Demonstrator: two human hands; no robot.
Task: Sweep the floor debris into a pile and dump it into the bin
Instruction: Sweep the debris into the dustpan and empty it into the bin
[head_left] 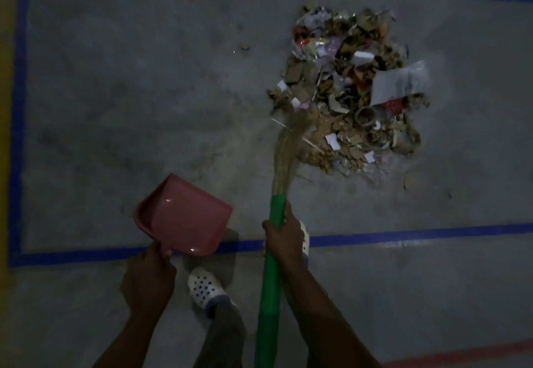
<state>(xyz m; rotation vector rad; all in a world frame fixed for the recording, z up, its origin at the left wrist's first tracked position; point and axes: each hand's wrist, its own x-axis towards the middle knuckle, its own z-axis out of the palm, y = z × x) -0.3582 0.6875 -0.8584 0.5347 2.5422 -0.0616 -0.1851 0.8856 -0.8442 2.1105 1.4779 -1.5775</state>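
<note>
A pile of debris point(350, 90), mostly torn cardboard, paper scraps and plastic wrappers, lies on the grey concrete floor at upper right. My right hand point(284, 236) grips the green handle of a broom point(281, 163); its straw bristles reach up to the pile's lower left edge. My left hand point(148, 279) holds a pink dustpan point(184, 217) by its handle, lifted above the floor to the left of the broom. No bin is in view.
Blue tape lines point(403, 236) mark a rectangle on the floor around the pile. A few stray scraps point(244, 47) lie left of the pile. My feet in white perforated clogs point(205, 287) stand near the lower tape line. A red line point(461, 356) runs at bottom right.
</note>
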